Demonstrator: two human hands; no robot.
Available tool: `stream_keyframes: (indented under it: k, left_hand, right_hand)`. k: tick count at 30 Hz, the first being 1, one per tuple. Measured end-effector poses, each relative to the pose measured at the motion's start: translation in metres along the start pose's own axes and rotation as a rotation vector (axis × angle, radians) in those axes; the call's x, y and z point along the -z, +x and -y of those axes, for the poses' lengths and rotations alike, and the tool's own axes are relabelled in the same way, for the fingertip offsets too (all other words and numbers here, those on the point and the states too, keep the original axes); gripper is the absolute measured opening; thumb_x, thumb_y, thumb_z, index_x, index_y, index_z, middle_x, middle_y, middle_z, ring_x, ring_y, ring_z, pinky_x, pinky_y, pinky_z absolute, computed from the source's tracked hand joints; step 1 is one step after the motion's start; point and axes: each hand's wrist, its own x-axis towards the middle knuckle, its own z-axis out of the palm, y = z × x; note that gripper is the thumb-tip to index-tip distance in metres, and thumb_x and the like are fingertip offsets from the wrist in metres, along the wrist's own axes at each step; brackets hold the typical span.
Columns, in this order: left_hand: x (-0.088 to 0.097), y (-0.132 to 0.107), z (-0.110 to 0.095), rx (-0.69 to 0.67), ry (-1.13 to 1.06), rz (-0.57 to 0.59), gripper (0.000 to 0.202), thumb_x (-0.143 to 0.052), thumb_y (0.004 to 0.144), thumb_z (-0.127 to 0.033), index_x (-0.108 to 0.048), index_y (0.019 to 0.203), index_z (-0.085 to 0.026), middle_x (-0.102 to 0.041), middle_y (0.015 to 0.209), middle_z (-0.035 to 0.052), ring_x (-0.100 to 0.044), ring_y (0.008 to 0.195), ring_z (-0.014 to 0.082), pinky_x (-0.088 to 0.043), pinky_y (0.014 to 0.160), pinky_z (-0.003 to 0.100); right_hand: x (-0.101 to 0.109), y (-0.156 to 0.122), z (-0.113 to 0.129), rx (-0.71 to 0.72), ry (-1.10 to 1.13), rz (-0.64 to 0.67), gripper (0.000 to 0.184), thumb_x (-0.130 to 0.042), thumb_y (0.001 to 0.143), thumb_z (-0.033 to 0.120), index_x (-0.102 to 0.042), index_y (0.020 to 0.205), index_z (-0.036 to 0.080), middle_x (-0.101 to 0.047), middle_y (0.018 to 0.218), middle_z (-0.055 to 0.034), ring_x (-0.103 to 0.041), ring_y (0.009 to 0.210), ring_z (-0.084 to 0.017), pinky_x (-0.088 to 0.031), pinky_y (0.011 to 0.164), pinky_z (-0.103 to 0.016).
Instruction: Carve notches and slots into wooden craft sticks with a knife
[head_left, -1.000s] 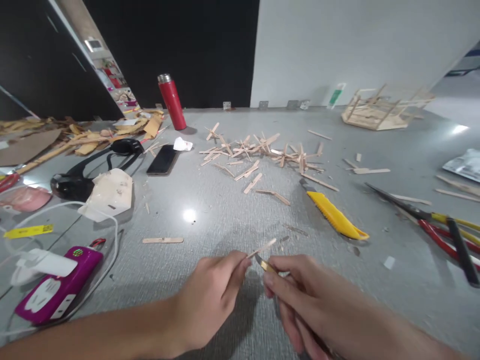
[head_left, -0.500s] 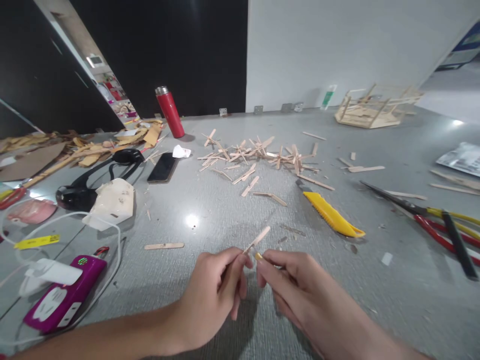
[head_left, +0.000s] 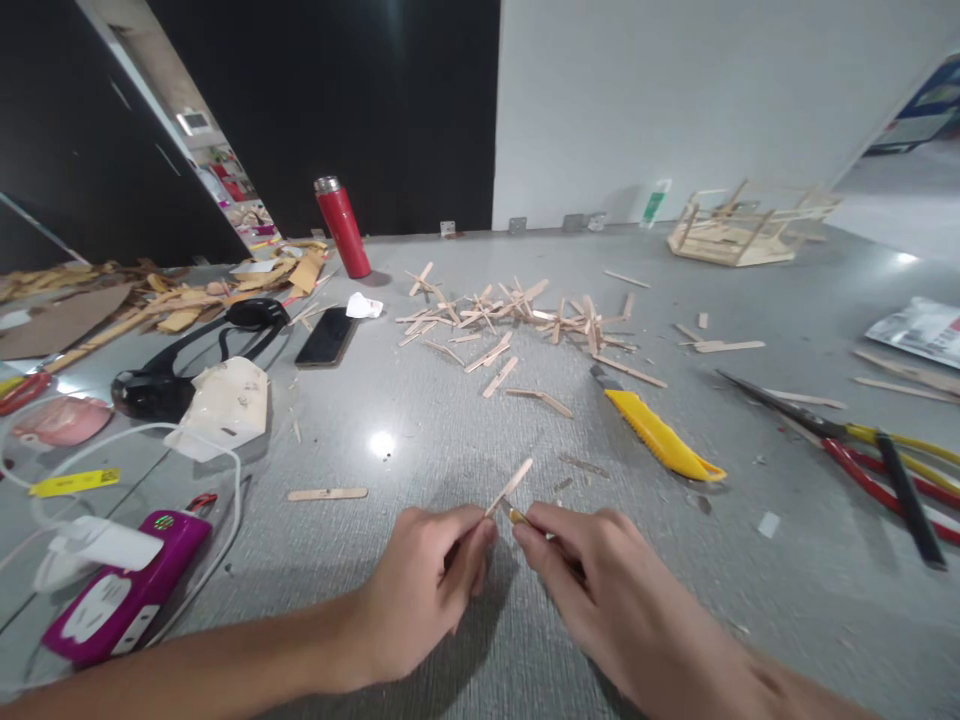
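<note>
My left hand [head_left: 439, 585] is closed, pinching the lower end of a wooden craft stick [head_left: 516, 483] between thumb and fingers. The stick points up and away, and a small dark mark shows along it. Close on the right, my right hand [head_left: 600, 580] is closed around a slim tool with a brass-coloured end [head_left: 517, 516]. A thin dark tip on that tool reaches to the stick; its rest is hidden in my fingers, so I cannot tell its exact kind. Another craft stick [head_left: 328, 494] lies flat on the table to the left of my hands.
Beyond my hands lies a heap of craft sticks [head_left: 517, 305]. A yellow utility knife [head_left: 664, 435] and scissors [head_left: 862, 470] are on the right. At left are a phone [head_left: 328, 337], a purple power strip [head_left: 127, 590] and its cable. A red bottle [head_left: 343, 228] stands behind.
My hands have drawn slightly closer together. The tool's thin dark tip now shows against the stick, where earlier only the brass-coloured end was visible. The view has shifted slightly.
</note>
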Motion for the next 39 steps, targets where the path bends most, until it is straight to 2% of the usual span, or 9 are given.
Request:
stream_keyframes:
  k: [5, 10, 13, 16, 19, 26, 31, 34, 39]
  left_hand:
    - [0.003, -0.002, 0.002, -0.058, 0.034, 0.031, 0.04, -0.036, 0.107, -0.029, -0.048, 0.071, -0.018, -0.039, 0.046, -0.008, -0.041, 0.035, 0.0038, -0.033, 0.045, 0.015]
    - [0.005, -0.002, -0.004, -0.164, 0.023, 0.053, 0.038, -0.036, 0.105, -0.021, -0.046, 0.069, -0.018, -0.043, 0.05, -0.0071, -0.04, 0.036, 0.0027, -0.03, 0.044, 0.016]
    - [0.002, -0.003, -0.003, -0.207, 0.041, -0.019, 0.035, -0.038, 0.104, -0.018, -0.047, 0.07, -0.018, -0.041, 0.052, -0.0073, -0.039, 0.041, 0.0039, -0.031, 0.047, 0.017]
    - [-0.001, -0.005, 0.001, -0.319, 0.118, -0.075, 0.024, -0.042, 0.103, -0.015, -0.053, 0.081, -0.017, -0.04, 0.057, -0.0075, -0.036, 0.045, 0.0053, -0.03, 0.048, 0.019]
    - [-0.002, -0.009, 0.005, -0.415, 0.172, -0.099, 0.016, -0.044, 0.102, -0.013, -0.057, 0.094, -0.016, -0.042, 0.062, -0.0069, -0.036, 0.047, 0.0065, -0.032, 0.05, 0.02]
    - [0.001, -0.011, 0.005, -0.29, 0.156, -0.052, 0.026, -0.04, 0.104, -0.016, -0.059, 0.086, -0.017, -0.048, 0.058, -0.0057, -0.044, 0.046, 0.0063, -0.036, 0.052, 0.019]
    - [0.002, -0.011, 0.002, -0.319, 0.133, -0.04, 0.032, -0.037, 0.105, -0.017, -0.057, 0.08, -0.017, -0.05, 0.057, -0.0041, -0.046, 0.047, 0.0071, -0.037, 0.052, 0.02]
    - [0.0, -0.011, 0.002, -0.303, 0.138, -0.046, 0.031, -0.038, 0.104, -0.017, -0.057, 0.08, -0.017, -0.05, 0.057, -0.0044, -0.047, 0.047, 0.007, -0.038, 0.053, 0.019]
    - [-0.002, -0.01, 0.005, -0.252, 0.132, -0.083, 0.025, -0.04, 0.105, -0.018, -0.06, 0.089, -0.017, -0.049, 0.059, -0.0056, -0.044, 0.045, 0.0058, -0.036, 0.051, 0.019]
  right_hand:
    - [0.033, 0.001, 0.0, -0.306, 0.303, 0.289, 0.038, -0.038, 0.099, 0.051, -0.057, 0.083, 0.022, -0.042, 0.058, 0.006, -0.035, 0.045, -0.01, -0.033, 0.037, -0.021]
    - [0.065, 0.009, -0.005, -0.285, 0.324, 0.494, 0.034, -0.05, 0.093, 0.055, -0.061, 0.09, 0.023, -0.042, 0.056, 0.0078, -0.032, 0.042, -0.009, -0.027, 0.029, -0.017]
    - [0.044, 0.003, -0.001, -0.238, 0.307, 0.383, 0.035, -0.044, 0.096, 0.053, -0.056, 0.082, 0.023, -0.041, 0.057, 0.0067, -0.033, 0.043, -0.01, -0.029, 0.032, -0.019]
    - [0.004, -0.011, 0.006, -0.047, 0.153, -0.016, 0.039, -0.039, 0.098, 0.042, -0.043, 0.064, 0.024, -0.035, 0.051, 0.0057, -0.032, 0.047, -0.011, -0.027, 0.04, -0.024]
    - [-0.02, -0.021, 0.01, 0.023, 0.085, -0.189, 0.037, -0.038, 0.101, 0.039, -0.048, 0.069, 0.023, -0.042, 0.053, 0.0049, -0.032, 0.05, -0.012, -0.027, 0.048, -0.028]
    - [0.024, -0.011, 0.013, -0.185, 0.3, 0.171, 0.033, -0.042, 0.098, 0.043, -0.056, 0.078, 0.021, -0.041, 0.055, 0.0063, -0.036, 0.047, -0.01, -0.031, 0.044, -0.022]
    - [0.056, -0.003, 0.011, -0.234, 0.32, 0.41, 0.031, -0.047, 0.095, 0.046, -0.061, 0.085, 0.021, -0.045, 0.057, 0.0058, -0.035, 0.046, -0.009, -0.03, 0.037, -0.019]
    - [0.053, -0.003, 0.011, -0.219, 0.329, 0.4, 0.034, -0.047, 0.096, 0.05, -0.06, 0.085, 0.021, -0.046, 0.057, 0.0062, -0.036, 0.046, -0.008, -0.029, 0.038, -0.019]
    - [0.017, -0.009, 0.016, -0.186, 0.324, 0.181, 0.038, -0.043, 0.099, 0.046, -0.046, 0.069, 0.022, -0.036, 0.05, 0.0074, -0.033, 0.046, -0.008, -0.027, 0.042, -0.022]
